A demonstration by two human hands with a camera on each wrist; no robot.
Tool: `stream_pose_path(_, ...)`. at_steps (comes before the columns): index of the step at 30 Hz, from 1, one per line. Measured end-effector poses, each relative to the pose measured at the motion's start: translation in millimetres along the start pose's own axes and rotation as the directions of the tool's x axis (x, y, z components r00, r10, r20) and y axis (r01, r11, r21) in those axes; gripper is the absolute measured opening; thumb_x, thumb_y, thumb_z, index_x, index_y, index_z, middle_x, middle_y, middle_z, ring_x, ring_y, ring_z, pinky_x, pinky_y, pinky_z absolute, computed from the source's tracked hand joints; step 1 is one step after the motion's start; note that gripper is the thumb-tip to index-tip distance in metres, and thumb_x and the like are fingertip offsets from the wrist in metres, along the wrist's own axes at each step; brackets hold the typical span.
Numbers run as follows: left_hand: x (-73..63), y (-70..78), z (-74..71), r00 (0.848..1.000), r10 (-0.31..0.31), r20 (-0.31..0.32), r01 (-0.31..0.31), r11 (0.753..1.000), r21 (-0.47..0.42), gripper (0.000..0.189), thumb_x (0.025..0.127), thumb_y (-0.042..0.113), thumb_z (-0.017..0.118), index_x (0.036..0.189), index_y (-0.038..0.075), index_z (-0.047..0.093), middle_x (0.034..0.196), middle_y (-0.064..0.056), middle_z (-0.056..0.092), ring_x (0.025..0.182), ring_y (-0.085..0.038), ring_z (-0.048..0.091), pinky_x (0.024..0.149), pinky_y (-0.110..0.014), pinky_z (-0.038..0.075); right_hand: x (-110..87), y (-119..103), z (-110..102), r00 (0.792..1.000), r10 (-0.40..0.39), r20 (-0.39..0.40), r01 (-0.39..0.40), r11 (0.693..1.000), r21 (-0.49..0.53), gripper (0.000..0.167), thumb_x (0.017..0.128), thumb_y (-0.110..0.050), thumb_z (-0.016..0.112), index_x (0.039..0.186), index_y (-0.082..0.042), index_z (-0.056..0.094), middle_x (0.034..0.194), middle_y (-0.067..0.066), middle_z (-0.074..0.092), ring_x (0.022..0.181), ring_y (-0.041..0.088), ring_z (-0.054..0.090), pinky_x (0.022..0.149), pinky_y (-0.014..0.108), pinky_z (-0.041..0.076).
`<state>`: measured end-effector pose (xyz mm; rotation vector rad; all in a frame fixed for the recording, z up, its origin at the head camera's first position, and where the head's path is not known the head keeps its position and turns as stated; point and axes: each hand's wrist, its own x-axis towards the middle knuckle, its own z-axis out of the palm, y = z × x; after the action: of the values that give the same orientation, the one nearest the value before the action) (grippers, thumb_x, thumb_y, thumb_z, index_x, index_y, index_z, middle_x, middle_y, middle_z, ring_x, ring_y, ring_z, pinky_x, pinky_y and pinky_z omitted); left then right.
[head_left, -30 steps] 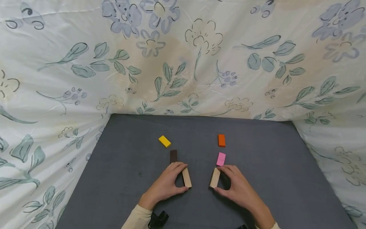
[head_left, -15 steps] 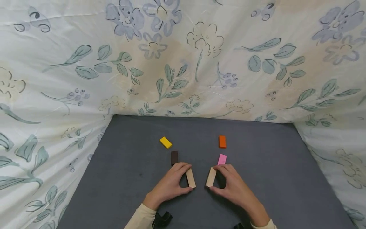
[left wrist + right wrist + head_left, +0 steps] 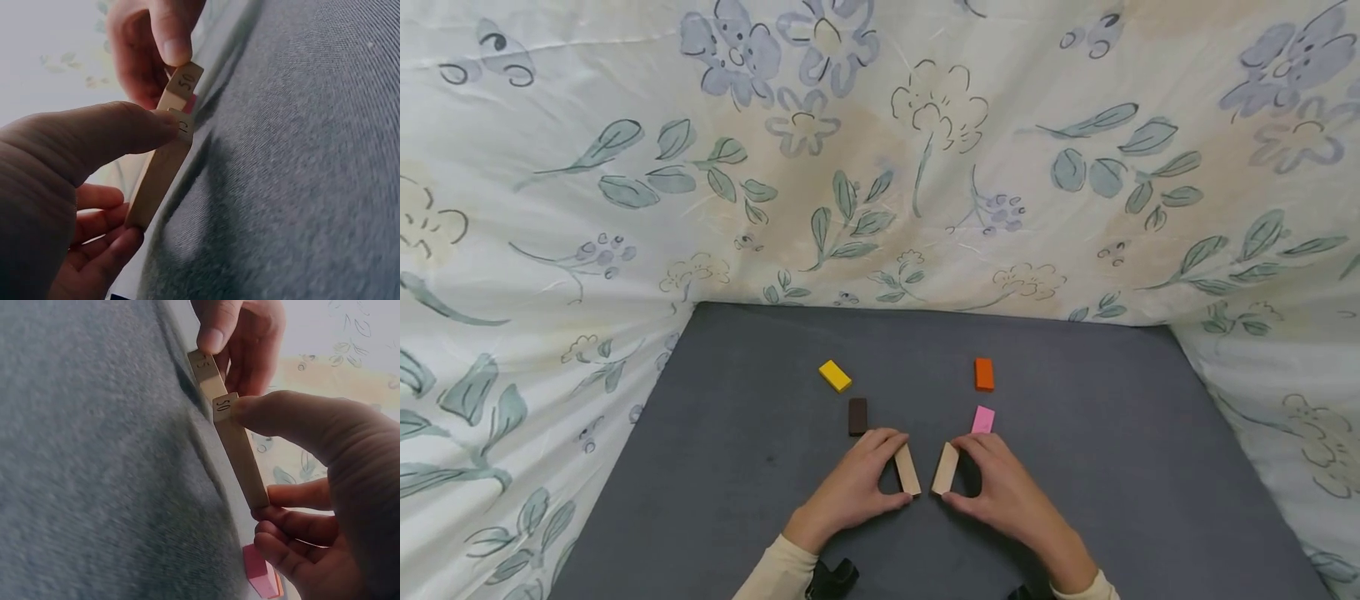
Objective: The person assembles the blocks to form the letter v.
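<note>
My left hand (image 3: 868,479) pinches a pale wooden block (image 3: 907,471) by its two ends, thumb at the near end and fingers at the far one. Opposite it, my right hand (image 3: 1000,483) grips a second pale wooden block (image 3: 945,469) in the same way. The two blocks lean toward each other at their far ends, with a narrow gap of cloth between them. In the right wrist view, the end of the right-hand block (image 3: 240,456) bears the number 50. Part of a number shows on the end of the left-hand block (image 3: 164,169) beside my thumb.
Beyond my left hand lie a dark brown block (image 3: 857,416) and a yellow block (image 3: 835,376). A pink block (image 3: 982,419) sits just past my right fingers, with an orange block (image 3: 984,374) farther back. Grey cloth (image 3: 737,467) covers the table, and a floral curtain (image 3: 880,167) hangs behind.
Both hands have come closer together, the left one moving right and the right one moving left, each with its wooden block. The gap between the blocks has narrowed. The coloured blocks stay put.
</note>
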<state>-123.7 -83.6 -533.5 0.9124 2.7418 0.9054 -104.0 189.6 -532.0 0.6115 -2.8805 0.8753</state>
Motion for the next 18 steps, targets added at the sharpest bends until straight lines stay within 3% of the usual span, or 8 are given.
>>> stream_pose_path(10, 4.3, 3.8, 5.2, 1.000, -0.019, 0.008, 0.019, 1.000, 0.012, 0.078, 0.092, 0.036, 0.090, 0.155, 0.006, 0.057, 0.148, -0.006, 0.058, 0.138, -0.023, 0.054, 0.114, -0.043, 0.049, 0.0, -3.6, 8.1, 0.998, 0.051, 0.039, -0.051, 0.999, 0.009, 0.065, 0.075, -0.033, 0.102, 0.129, -0.011, 0.072, 0.124, -0.002, 0.064, 0.116, 0.019, 0.059, 0.101, 0.047, 0.056)
stream_pose_path(18, 6.2, 1.4, 9.1, 1.000, -0.006, 0.008, 0.006, 1.000, 0.008, 0.078, 0.092, 0.035, 0.091, 0.155, 0.006, 0.057, 0.147, -0.006, 0.058, 0.137, -0.023, 0.054, 0.114, -0.042, 0.048, 1.0, -2.2, 12.8, 1.000, 0.017, 0.023, -0.017, 1.000, -0.004, 0.067, 0.075, -0.032, 0.102, 0.130, -0.007, 0.071, 0.124, 0.001, 0.064, 0.117, 0.022, 0.059, 0.100, 0.048, 0.055)
